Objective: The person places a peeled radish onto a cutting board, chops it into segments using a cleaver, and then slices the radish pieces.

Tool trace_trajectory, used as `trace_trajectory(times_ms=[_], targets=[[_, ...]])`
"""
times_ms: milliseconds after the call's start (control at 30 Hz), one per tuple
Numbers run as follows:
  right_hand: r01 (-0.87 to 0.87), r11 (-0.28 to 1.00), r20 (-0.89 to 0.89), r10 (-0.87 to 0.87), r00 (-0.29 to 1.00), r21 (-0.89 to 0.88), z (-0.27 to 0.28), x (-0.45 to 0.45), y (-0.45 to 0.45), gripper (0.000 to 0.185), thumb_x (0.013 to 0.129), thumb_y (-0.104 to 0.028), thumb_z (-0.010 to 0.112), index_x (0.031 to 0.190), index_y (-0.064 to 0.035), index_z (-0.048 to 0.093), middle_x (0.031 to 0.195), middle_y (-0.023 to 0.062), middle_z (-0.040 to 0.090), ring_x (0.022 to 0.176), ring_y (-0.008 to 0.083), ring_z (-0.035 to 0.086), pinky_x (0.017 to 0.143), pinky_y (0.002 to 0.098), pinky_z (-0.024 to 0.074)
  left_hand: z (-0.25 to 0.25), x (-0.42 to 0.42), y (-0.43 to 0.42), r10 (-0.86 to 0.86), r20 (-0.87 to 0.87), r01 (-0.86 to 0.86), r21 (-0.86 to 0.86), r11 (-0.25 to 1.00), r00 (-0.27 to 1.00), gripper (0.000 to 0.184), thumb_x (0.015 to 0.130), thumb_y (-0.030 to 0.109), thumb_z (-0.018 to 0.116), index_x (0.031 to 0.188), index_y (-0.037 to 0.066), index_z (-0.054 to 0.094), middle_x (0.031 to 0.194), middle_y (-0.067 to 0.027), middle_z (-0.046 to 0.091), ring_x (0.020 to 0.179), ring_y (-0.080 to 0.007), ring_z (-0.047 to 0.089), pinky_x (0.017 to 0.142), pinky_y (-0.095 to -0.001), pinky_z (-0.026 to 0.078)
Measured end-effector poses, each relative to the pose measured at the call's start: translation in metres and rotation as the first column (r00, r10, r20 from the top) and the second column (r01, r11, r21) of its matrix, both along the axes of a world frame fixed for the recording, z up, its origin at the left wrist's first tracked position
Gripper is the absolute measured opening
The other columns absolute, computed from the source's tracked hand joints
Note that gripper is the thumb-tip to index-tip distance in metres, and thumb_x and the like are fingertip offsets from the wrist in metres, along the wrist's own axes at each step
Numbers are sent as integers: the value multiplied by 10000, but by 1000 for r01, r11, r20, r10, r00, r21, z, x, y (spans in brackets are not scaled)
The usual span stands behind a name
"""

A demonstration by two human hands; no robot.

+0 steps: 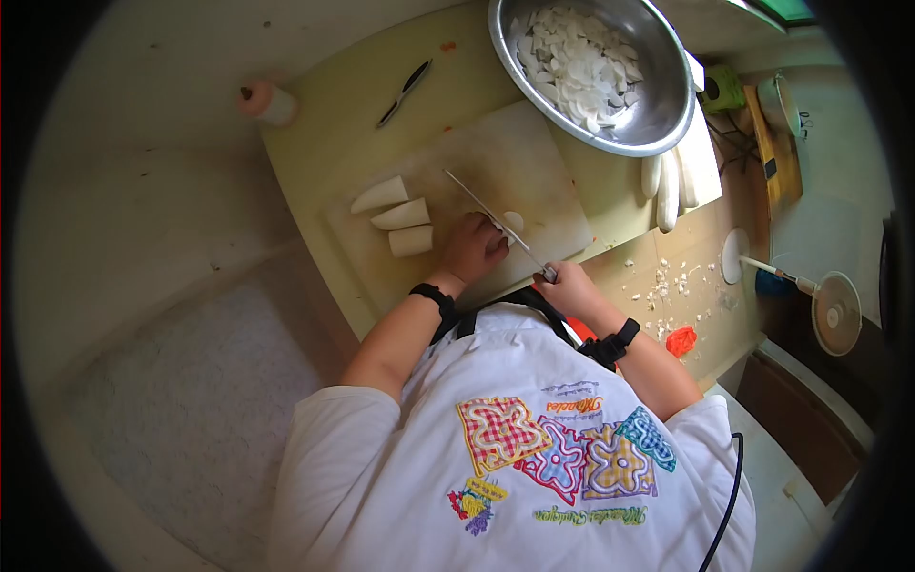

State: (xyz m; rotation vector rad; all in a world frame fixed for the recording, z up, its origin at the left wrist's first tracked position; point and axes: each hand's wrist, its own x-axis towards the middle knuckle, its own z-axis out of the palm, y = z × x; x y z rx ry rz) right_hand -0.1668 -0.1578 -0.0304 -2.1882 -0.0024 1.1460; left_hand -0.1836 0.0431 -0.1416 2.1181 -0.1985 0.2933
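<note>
My right hand (pixel 569 288) is closed round the handle of a kitchen knife (pixel 483 206), whose blade slants up and left over the white cutting board (pixel 534 157). Just left of the blade, my left hand (pixel 472 250) has its fingers curled on a piece of white radish, mostly hidden under them. A thin round slice (pixel 514 221) lies on the other side of the blade. Left of my left hand are three peeled radish chunks, the top one (pixel 379 194), the middle one (pixel 400 214) and the bottom one (pixel 411 241).
A steel bowl (pixel 667 100) of white slices (pixel 581 62) stands at the table's far right. Whole white radishes (pixel 668 191) lie beside it. A black-and-silver peeler-like tool (pixel 405 92) and a pinkish bottle (pixel 267 102) are at the far left. Scraps (pixel 664 281) litter the floor near a fan (pixel 837 313).
</note>
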Motion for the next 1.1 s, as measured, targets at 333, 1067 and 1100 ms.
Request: trace_trajectory(times_ms=[333,1067,1100], targets=[[-38,995,-58,33,998,-87,-3,15,6,225,878,-182,600,848,40,622,681,202,618,610,291,577,612,404,461,-12,-1,3,-66,-17,67,79,995,998,224,700,167,768,882,116,648,853,-75,645,822,-314,611,719,-423,474],[72,997,-22,-71,997,29,-14,8,-6,310,906,-208,654,733,18,533,555,-12,443,524,91,405,477,309,355,-15,-3,0,-33,12,32,108,994,999,188,720,177,717,832,89,594,823,-119,578,807,-334,562,743,-448,446],[54,997,32,-56,998,55,-13,3,-7,307,905,-207,657,738,22,538,558,-20,430,532,88,386,478,307,346,-13,-3,0,-48,-11,49,133,990,999,193,731,182,706,847,78,593,830,-129,580,815,-342,563,747,-456,447]])
